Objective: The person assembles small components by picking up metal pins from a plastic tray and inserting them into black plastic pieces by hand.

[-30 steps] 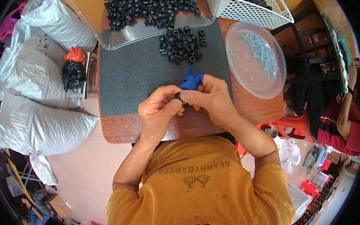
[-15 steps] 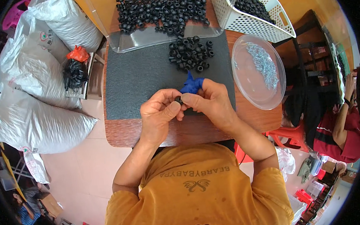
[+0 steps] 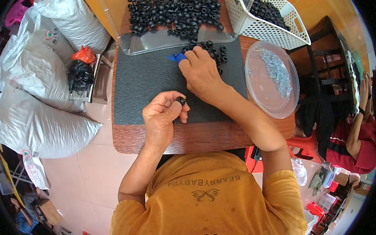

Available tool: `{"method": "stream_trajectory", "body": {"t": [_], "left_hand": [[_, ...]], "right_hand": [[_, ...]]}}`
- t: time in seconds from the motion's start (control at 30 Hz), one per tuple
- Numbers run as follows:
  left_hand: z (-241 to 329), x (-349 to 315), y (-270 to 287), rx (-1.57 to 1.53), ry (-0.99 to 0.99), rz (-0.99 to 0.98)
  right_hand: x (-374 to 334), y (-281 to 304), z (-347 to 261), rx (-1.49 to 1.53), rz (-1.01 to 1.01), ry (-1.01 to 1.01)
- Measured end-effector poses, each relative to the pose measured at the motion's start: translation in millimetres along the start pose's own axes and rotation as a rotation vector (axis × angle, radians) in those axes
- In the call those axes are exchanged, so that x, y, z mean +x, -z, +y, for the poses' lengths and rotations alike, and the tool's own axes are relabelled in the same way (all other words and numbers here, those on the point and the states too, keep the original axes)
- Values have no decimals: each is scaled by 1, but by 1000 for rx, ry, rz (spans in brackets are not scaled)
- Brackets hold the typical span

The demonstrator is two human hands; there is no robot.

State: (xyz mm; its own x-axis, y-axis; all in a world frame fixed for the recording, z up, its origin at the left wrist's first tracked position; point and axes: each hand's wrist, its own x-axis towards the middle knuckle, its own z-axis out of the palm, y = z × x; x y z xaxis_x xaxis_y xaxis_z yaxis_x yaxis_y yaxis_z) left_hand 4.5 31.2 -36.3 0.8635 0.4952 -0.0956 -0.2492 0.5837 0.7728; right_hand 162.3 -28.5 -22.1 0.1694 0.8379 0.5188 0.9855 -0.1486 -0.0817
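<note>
My left hand (image 3: 161, 117) is closed over the dark mat (image 3: 138, 81), pinching a small black plastic fitting (image 3: 181, 100) with a hole in its end. Farther forward, my right hand (image 3: 200, 71) reaches over a small pile of black fittings (image 3: 214, 53), back of the hand up. A blue wrapping (image 3: 176, 58) covers one of its fingers. The fingertips are hidden behind the knuckles, so whether they grip a fitting does not show. Part of the pile is covered by this hand.
Behind the mat lies a large heap of black fittings (image 3: 173, 15) in a clear tray (image 3: 149, 42). At right stand a white perforated basket (image 3: 269, 33) of black parts and a clear round tub (image 3: 260, 96) holding small bluish pieces (image 3: 277, 71). White sacks (image 3: 46, 122) fill the left.
My right hand has left the left hand and moved forward to the small pile. My left hand has stayed near its place, with the black fitting still pinched in it.
</note>
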Motion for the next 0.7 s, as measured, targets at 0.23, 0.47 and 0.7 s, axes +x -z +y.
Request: {"method": "stream_trajectory", "body": {"t": [0.23, 0.47, 0.7], "left_hand": [[1, -1, 3, -46, -8, 11], [2, -1, 4, -24, 1, 18], [0, -4, 3, 15, -6, 33]], "right_hand": [[-4, 5, 8, 256, 71, -199], [2, -1, 5, 124, 50, -27], [4, -1, -2, -69, -56, 174]]}}
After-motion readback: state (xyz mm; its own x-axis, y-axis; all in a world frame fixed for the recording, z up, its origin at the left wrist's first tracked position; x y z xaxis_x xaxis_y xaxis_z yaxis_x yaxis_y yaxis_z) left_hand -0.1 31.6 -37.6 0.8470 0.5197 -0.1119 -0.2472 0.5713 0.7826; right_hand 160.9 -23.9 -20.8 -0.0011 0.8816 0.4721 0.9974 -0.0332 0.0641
